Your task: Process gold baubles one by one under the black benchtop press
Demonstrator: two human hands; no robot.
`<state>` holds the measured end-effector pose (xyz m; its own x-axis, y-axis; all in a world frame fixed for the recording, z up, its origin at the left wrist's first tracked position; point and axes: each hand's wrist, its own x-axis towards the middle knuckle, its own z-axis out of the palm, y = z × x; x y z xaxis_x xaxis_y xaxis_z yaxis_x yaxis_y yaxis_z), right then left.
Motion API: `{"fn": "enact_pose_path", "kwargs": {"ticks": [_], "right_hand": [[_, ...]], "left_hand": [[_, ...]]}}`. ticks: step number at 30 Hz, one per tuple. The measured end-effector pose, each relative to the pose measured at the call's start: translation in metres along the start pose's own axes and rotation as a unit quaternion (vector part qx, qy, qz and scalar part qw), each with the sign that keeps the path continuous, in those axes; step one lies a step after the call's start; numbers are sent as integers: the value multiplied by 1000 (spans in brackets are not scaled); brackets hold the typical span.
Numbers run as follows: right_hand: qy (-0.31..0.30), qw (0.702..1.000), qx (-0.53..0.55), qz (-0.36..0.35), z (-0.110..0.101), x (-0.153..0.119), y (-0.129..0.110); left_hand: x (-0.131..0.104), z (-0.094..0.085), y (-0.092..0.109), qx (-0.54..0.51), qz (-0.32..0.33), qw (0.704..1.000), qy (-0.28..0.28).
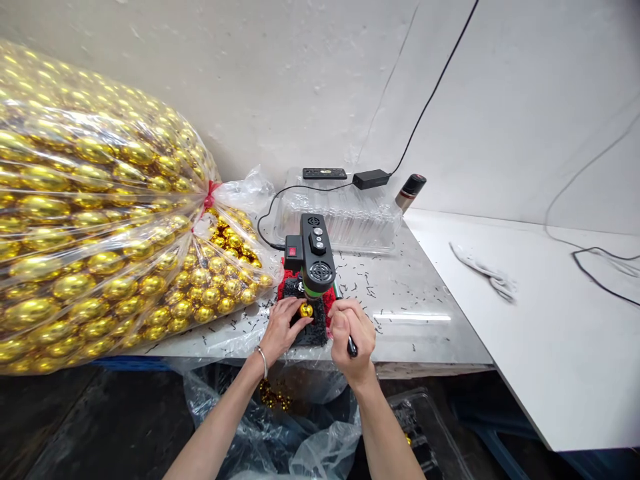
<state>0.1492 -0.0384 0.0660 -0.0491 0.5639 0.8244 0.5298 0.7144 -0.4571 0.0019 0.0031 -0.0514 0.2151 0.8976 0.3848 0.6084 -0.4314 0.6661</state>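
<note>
White walls back a grey bench [410, 313] littered with dark shavings. At its front edge stands a small black drill press [315, 257] on a red base. Under it, the left hand [283, 327] pinches a gold ball [306, 310] with its fingertips. Just beside, the right hand [353, 333] is closed around the black lever [351, 345]. To the left lies a big clear bag [90, 220] full of gold balls; a clear tray [345, 217] sits behind.
</note>
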Motion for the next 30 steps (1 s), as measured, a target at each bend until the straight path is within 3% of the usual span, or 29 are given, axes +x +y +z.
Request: {"fn": "enact_pose_path", "kwargs": {"ticks": [5, 12, 17, 22, 25, 30], "right_hand": [[12, 1000, 3, 3, 5, -11, 6], [41, 996, -32, -67, 20, -36, 30], [75, 994, -25, -76, 30, -45, 40], [48, 993, -46, -94, 33, -53, 44], [55, 996, -33, -65, 27, -43, 35], [81, 996, 2, 30, 9, 3, 4]], "left_hand": [[-1, 2, -1, -5, 1, 1000, 9], [0, 1, 0, -11, 2, 1000, 15], [0, 1, -1, -11, 4, 1000, 18], [0, 0, 0, -18, 3, 1000, 15], [1, 2, -1, -22, 1, 1000, 16], [3, -1, 3, -32, -12, 999, 34]]}}
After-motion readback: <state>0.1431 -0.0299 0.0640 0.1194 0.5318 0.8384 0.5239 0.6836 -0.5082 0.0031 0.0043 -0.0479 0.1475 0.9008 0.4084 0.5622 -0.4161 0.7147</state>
